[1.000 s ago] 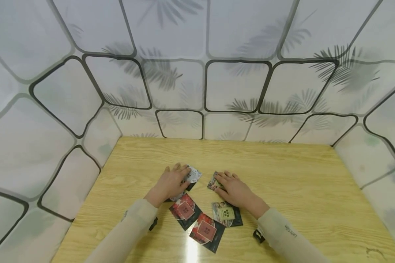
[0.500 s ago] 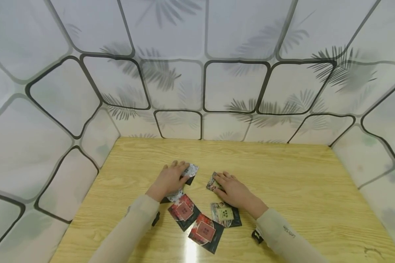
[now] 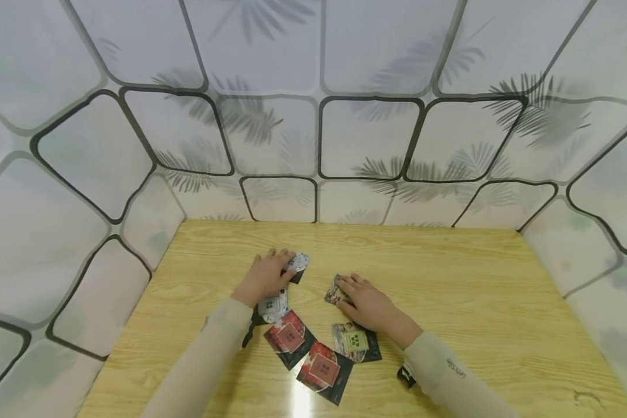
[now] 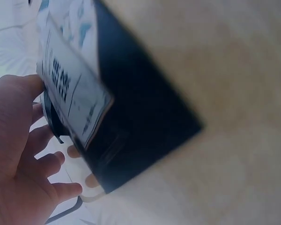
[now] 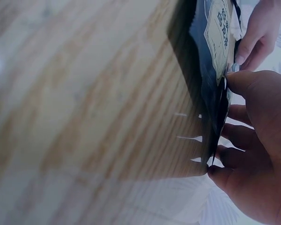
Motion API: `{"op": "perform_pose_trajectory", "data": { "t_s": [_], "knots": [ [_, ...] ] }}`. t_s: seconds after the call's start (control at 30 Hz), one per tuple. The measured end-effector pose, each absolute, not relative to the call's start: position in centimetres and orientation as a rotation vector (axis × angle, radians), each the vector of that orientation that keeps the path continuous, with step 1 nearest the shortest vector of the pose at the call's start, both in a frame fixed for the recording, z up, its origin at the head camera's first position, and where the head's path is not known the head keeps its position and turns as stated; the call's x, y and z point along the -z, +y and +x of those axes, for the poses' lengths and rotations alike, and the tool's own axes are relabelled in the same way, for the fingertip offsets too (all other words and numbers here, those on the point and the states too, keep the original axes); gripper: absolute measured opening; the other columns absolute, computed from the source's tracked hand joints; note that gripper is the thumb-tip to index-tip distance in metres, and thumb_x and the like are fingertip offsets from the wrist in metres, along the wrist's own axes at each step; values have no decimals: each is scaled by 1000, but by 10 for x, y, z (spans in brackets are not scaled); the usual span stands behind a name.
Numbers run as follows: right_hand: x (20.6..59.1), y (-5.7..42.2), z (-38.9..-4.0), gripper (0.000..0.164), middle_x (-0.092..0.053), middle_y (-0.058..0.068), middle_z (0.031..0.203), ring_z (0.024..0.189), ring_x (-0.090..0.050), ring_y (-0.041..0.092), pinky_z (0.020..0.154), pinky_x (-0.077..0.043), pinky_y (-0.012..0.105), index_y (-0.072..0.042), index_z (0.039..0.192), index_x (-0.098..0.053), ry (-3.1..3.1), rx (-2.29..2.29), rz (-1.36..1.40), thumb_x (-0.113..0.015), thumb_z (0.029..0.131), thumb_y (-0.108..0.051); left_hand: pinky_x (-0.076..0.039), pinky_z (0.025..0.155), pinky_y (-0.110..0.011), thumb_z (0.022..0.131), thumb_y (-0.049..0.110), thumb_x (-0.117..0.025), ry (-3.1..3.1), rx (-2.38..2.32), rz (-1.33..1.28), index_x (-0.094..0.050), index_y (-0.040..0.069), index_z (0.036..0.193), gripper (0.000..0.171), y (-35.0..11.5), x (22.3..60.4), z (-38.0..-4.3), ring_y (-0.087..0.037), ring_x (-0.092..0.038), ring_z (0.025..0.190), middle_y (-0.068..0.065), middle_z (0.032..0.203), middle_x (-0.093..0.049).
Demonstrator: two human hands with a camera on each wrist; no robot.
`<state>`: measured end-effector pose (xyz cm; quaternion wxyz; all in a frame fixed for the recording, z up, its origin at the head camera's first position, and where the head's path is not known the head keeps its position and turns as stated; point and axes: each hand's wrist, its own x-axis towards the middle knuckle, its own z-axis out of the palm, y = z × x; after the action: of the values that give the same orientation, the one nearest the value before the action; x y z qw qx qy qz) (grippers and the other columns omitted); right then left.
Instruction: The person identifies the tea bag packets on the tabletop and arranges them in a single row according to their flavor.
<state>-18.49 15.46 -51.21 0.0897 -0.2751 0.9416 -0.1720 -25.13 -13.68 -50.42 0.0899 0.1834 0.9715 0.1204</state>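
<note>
My left hand holds a flat dark packet with a white-and-blue print, at the left of the group. In the left wrist view the thumb lies along the edge of this packet, with fingers behind it. My right hand lies over a colourful packet; in the right wrist view thumb and fingers pinch the edge of this packet, which has a pale yellow label. Much of both packets is hidden under the hands. Just below the left wrist lies another white-and-blue packet.
Two red packets lie nearer the front, their corners close together. Beside them sits a packet with a green-yellow label. Everything rests on a wood-grain table. Patterned cloth walls rise along its back and sides.
My left hand has moved slightly left and away with its packet, uncovering more of the white-and-blue packet below it. The right hand has hardly moved. The head view has shifted a little.
</note>
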Motion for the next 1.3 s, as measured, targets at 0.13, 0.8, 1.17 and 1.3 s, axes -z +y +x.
{"op": "perform_pose_trajectory", "data": {
  "t_s": [0.13,0.8,1.17,1.3],
  "knots": [
    [511,154,-185,59,-42,23,165,156,-33,48,127,-30,62,-4,160,-45,2800,519,-810,-54,111,-36,-28,121,-76,111,39,-54,2895,-357,561,-44,14,162,58,-141,503,-261,-48,-34,155,-17,167,-42],
    [513,155,-185,58,-42,23,165,156,-32,48,127,-31,61,-3,160,-44,2793,531,-812,-54,111,-33,-22,124,-75,112,43,-50,2891,-427,403,-39,15,165,61,-162,501,-293,-50,-27,158,-16,170,-38],
    [511,152,-185,58,-42,24,165,156,-33,48,126,-31,62,-3,160,-44,2785,539,-823,-54,111,-33,-30,122,-72,112,42,-50,2913,-382,340,-39,11,164,62,-182,502,-296,-51,-31,155,-19,169,-37],
    [510,153,-185,58,-42,24,165,156,-33,49,126,-31,62,-2,160,-44,2786,540,-817,-54,111,-32,-31,121,-71,112,42,-49,2918,-381,343,-39,10,164,62,-186,504,-298,-52,-34,154,-21,168,-37]
  ]
}}
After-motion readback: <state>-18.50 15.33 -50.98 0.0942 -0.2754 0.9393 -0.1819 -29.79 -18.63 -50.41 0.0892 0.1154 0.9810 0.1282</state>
